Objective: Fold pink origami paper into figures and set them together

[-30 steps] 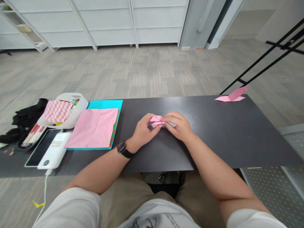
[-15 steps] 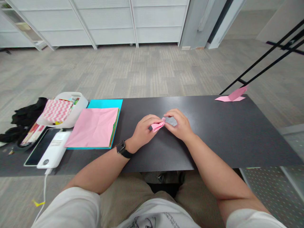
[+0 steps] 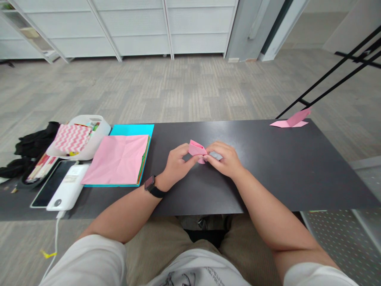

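A small folded piece of pink paper (image 3: pixel 196 148) is held just above the dark table (image 3: pixel 268 171), between my two hands. My left hand (image 3: pixel 180 162), with a black watch on the wrist, pinches its left and lower side between thumb and fingers. On its right end, the thumb and forefinger of my right hand (image 3: pixel 224 158) are closed. A fold of the paper opens upward, and a little pink shows below the fingertips. The fingers hide the rest of the folds.
Left of my hands, a flat pink sheet (image 3: pixel 119 159) tops a paper stack on a blue folder (image 3: pixel 133 129). Beyond it are a white basket (image 3: pixel 99 137), a tablet (image 3: pixel 44 194) and a white power bank (image 3: pixel 68 190) with a cable. A folded pink paper shape (image 3: pixel 293 120) stands far right.
The folded paper has been turned and lifted slightly, its wide end now pointing up and left. My right fingers, apart before, have closed on its right end.
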`<control>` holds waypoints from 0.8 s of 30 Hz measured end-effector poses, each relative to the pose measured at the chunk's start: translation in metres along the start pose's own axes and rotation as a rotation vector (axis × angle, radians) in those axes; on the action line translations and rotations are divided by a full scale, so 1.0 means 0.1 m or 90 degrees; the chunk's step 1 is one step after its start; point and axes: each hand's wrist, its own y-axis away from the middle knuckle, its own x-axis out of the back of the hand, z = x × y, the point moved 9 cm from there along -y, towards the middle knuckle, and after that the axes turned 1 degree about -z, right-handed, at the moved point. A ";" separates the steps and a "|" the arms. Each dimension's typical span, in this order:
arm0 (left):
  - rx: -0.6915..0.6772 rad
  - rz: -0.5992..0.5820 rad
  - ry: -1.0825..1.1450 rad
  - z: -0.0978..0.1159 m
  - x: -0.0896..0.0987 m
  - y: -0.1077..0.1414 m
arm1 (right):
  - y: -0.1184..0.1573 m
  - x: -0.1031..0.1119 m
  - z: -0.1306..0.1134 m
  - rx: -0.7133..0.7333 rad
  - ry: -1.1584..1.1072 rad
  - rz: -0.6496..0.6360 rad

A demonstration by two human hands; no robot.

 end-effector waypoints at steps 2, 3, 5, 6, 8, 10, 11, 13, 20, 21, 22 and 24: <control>0.033 -0.006 0.050 -0.05 -0.01 0.02 | 0.00 -0.01 0.03 -0.036 -0.037 -0.009; 0.058 -0.011 0.081 -0.09 -0.02 0.03 | 0.01 -0.02 0.05 -0.057 -0.056 -0.015; 0.118 -0.017 0.146 -0.19 -0.06 0.06 | 0.02 -0.04 0.10 -0.101 -0.090 -0.029; 0.148 -0.020 0.176 -0.25 -0.08 0.08 | 0.02 -0.06 0.13 -0.124 -0.107 -0.039; 0.203 -0.019 0.227 -0.35 -0.12 0.11 | 0.03 -0.12 0.19 -0.173 -0.146 -0.064; 0.243 -0.020 0.261 -0.43 -0.16 0.13 | 0.05 -0.18 0.25 -0.215 -0.186 -0.086; 0.258 -0.024 0.270 -0.46 -0.18 0.14 | 0.05 -0.20 0.27 -0.232 -0.201 -0.093; 0.284 -0.037 0.272 -0.50 -0.21 0.15 | 0.06 -0.22 0.32 -0.260 -0.213 -0.093; 0.317 -0.083 0.279 -0.51 -0.30 0.15 | 0.13 -0.23 0.44 -0.313 -0.210 -0.093; 0.319 -0.081 0.284 -0.51 -0.30 0.14 | 0.14 -0.25 0.45 -0.317 -0.216 -0.104; 0.321 -0.075 0.283 -0.52 -0.29 0.14 | 0.15 -0.27 0.45 -0.322 -0.220 -0.117; 0.327 -0.061 0.268 -0.55 -0.26 0.14 | 0.16 -0.31 0.46 -0.332 -0.226 -0.143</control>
